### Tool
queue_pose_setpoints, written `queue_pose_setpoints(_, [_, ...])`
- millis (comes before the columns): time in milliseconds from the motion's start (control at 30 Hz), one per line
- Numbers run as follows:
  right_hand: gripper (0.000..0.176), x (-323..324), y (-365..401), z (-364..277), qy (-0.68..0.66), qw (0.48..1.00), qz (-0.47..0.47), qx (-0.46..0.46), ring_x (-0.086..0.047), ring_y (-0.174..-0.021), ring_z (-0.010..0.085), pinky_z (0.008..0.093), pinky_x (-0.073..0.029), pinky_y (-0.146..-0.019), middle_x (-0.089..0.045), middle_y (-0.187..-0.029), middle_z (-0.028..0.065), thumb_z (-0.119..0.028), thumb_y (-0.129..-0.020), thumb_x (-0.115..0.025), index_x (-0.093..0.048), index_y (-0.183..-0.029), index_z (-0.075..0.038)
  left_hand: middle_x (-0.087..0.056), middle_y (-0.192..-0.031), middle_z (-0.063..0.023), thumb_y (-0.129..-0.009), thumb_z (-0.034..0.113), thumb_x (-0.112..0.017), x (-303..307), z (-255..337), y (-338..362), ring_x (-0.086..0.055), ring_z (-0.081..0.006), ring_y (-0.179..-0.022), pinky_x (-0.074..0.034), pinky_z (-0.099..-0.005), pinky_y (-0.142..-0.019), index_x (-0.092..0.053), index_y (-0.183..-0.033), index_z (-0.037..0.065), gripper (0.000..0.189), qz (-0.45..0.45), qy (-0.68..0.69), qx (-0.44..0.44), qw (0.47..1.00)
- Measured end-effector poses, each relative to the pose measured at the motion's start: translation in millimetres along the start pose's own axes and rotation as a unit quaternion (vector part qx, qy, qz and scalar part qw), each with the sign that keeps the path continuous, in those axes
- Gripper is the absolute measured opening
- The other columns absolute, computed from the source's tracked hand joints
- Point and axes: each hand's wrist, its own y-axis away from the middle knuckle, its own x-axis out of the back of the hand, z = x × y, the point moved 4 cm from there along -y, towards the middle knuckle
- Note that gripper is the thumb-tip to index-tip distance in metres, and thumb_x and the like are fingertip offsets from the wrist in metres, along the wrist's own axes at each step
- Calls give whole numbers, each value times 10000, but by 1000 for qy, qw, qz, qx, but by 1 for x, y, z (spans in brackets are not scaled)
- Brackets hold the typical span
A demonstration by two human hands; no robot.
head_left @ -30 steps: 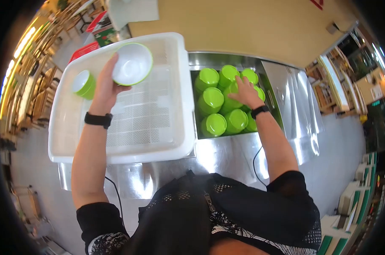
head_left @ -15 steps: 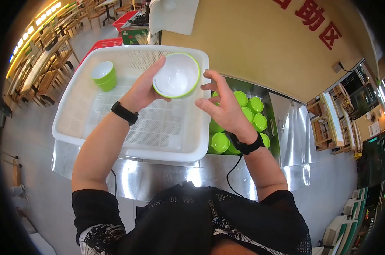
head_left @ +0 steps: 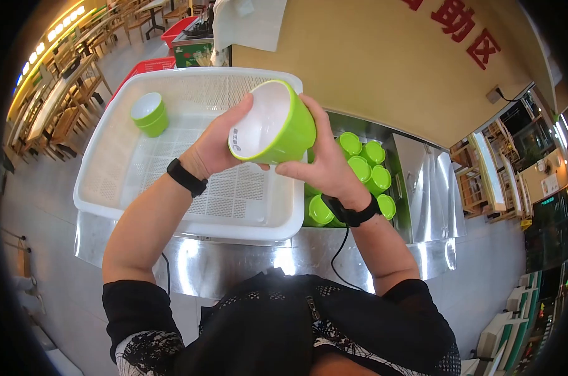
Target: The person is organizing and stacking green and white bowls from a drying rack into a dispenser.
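Observation:
A bowl [head_left: 266, 119], white inside and lime green outside, is tilted above the right part of the white perforated basket [head_left: 190, 230]. My left hand [head_left: 224, 135] grips its left side, the thumb on the rim and the other fingers mostly hidden below. On the right, my right hand [head_left: 325, 160] wraps round the green outer wall near the base. Small dark print shows on the white inside. Several upside-down green bowls [head_left: 360, 168] stand in a metal bin under and beyond my right hand. A small stack of green bowls [head_left: 150, 115] sits upright in the basket's far left corner.
A shiny metal counter [head_left: 234, 257] supports the basket and the bin. Beyond them rises a tan panel [head_left: 359, 56] with red characters. Red baskets [head_left: 147, 66] are behind the white one. A black cable [head_left: 339, 254] hangs over the counter's front.
My right hand has closed onto the bowl's outer wall from the right, where it was apart before. The bowl has tilted, so more of its green outside shows.

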Motion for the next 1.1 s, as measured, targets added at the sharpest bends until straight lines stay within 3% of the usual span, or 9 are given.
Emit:
queue_pose_setpoints(33, [1136,-2,0,3,0,1000,1,-1,-331,-1449,292,464,-332,-1159,-329,-1550,187,-259,-720,-883,-166,-1578,-55,-672,-1236,-90,-1039,574,-414,0,0,0,-698,-246,-1048,-612,-411,-660,-489,-1427,133,592,0,0,2,1000])
queue_pose_setpoints(100, [1193,-6,3,8,-19,999,26,26,-338,-1445,301,455,-315,-1173,-314,-1552,185,-238,-684,-906,-138,-1582,-78,-577,-1399,-116,-1054,520,-434,1,-3,1,-624,-238,-1206,-545,-393,-980,-438,-1485,81,615,-31,11,24,999])
queue_pose_setpoints(233, [1230,-14,9,10,-36,997,59,43,-340,-1443,313,459,-312,-1176,-294,-1555,182,-204,-662,-917,-109,-1581,-77,-578,-1392,-113,-1053,467,-481,11,-11,-2,-617,-229,-1216,-539,-384,-985,-439,-1484,73,585,-18,-25,44,999])
queue_pose_setpoints(433, [1171,-10,18,-1,59,989,103,85,-393,-1393,298,459,-350,-1156,-346,-1486,169,-146,-650,-905,-159,-1550,-75,-632,-1287,-122,-1032,355,-552,-5,-11,0,-682,-217,-1066,-584,-362,-865,-486,-1429,39,512,-35,-207,20,978])
queue_pose_setpoints(500, [1105,-2,22,-11,6,986,141,86,-455,-1331,282,440,-395,-1124,-404,-1428,152,-113,-666,-884,-194,-1527,-62,-715,-1003,-123,-1069,539,-371,-8,-9,1,-719,-204,-825,-584,-304,-611,-557,-1285,23,589,-22,-239,11,971])
queue_pose_setpoints(733, [960,69,43,-11,-57,960,269,54,-577,-1213,283,409,-494,-1030,-466,-1372,193,-64,-733,-832,-241,-1488,-22,-704,-880,-92,-1072,515,-400,18,-1,-3,-701,-176,-764,-571,-278,-625,-597,-1161,55,508,111,-218,16,970])
queue_pose_setpoints(867, [920,91,71,29,-3,958,278,-74,-568,-1221,294,414,-479,-1040,-476,-1383,223,-131,-754,-839,-282,-1475,-4,-689,-855,-64,-1072,511,-409,17,-1,-2,-677,-147,-764,-555,-269,-635,-606,-1152,53,505,132,-261,7,956])
queue_pose_setpoints(933, [924,97,84,61,166,938,264,-150,-520,-1271,317,425,-451,-1060,-473,-1392,227,-198,-720,-866,-346,-1458,1,-679,-846,-53,-1072,510,-414,13,-1,-2,-664,-135,-767,-543,-262,-641,-605,-1150,50,504,128,-265,8,956])
queue_pose_setpoints(1100, [961,82,98,111,358,908,149,-158,-501,-1284,411,462,-445,-1067,-470,-1415,255,-309,-691,-852,-376,-1482,-41,-677,-856,-44,-1074,496,-422,14,0,-2,-660,-128,-769,-540,-255,-639,-604,-1155,50,489,137,-297,9,945])
